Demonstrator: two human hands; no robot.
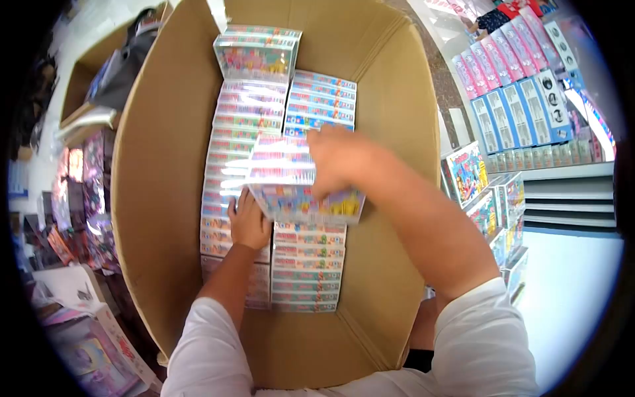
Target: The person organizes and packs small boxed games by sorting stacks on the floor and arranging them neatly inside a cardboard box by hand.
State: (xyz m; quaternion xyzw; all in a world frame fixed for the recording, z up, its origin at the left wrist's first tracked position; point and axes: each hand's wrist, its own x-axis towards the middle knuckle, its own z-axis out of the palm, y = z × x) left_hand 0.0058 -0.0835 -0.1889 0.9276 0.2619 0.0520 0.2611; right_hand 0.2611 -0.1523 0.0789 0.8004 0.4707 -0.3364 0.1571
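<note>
A: In the head view, how are the hands working?

B: The right hand [336, 160] is curling its fingers round the stack [291, 202], holding it over the right row [307, 270], midway between the carton's [157, 165] near and far edges. Keeping it square would help avoid snags. The left hand [251, 221] is resting loosely spread fingers on the left row [238, 142].

A: Textures?

B: Glossy, flat-sided packaging is glinting; matte cardboard is creasing at the corners.
</note>
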